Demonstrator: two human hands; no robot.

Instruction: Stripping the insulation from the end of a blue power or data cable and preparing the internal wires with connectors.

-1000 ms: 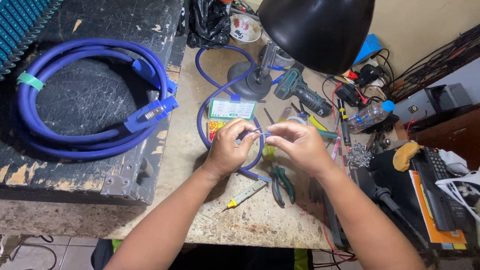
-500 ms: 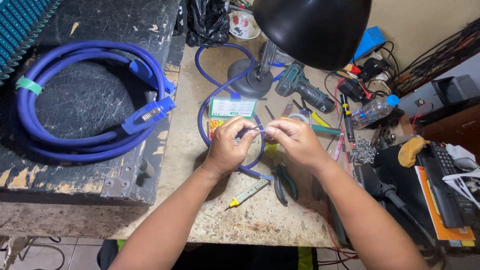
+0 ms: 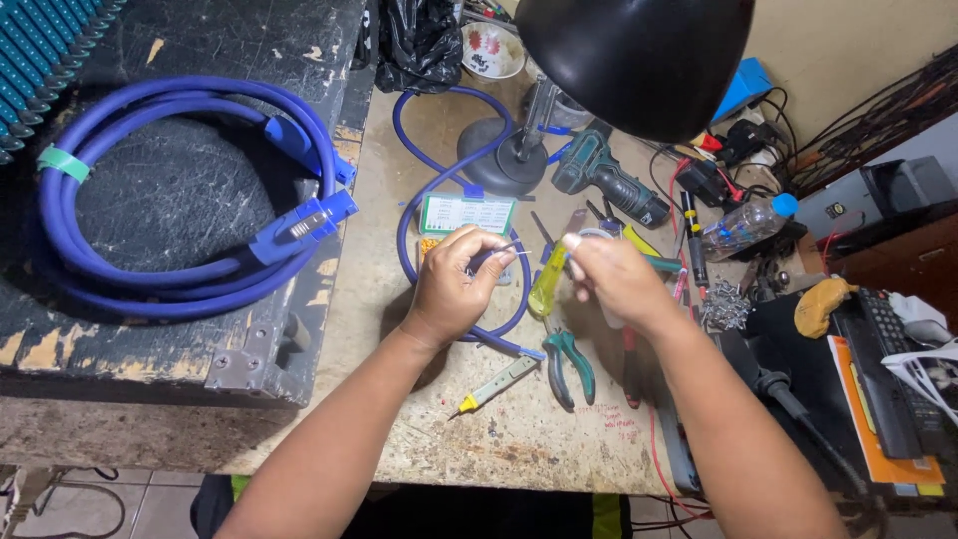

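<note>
My left hand [image 3: 457, 282] grips the end of a thin blue cable [image 3: 417, 195] that loops across the bench, with a short wire tip poking out toward the right. My right hand [image 3: 611, 276] is a few centimetres to the right, fingers pinched together on something very small that I cannot make out. Both hands hover over the bench above green-handled pliers [image 3: 567, 362] and a yellow-handled tool [image 3: 547, 284].
A thick coiled blue cable [image 3: 160, 200] with blue connectors lies on a dark block at left. A black lamp shade [image 3: 639, 60] overhangs the bench. A cordless drill [image 3: 607, 180], plastic bottle [image 3: 748, 225], small yellow screwdriver [image 3: 496, 384] and a green-and-white packet [image 3: 467, 213] lie around.
My right hand has drawn slightly away to the right from the left hand, opening a small gap between them. The cable end stays in the left hand.
</note>
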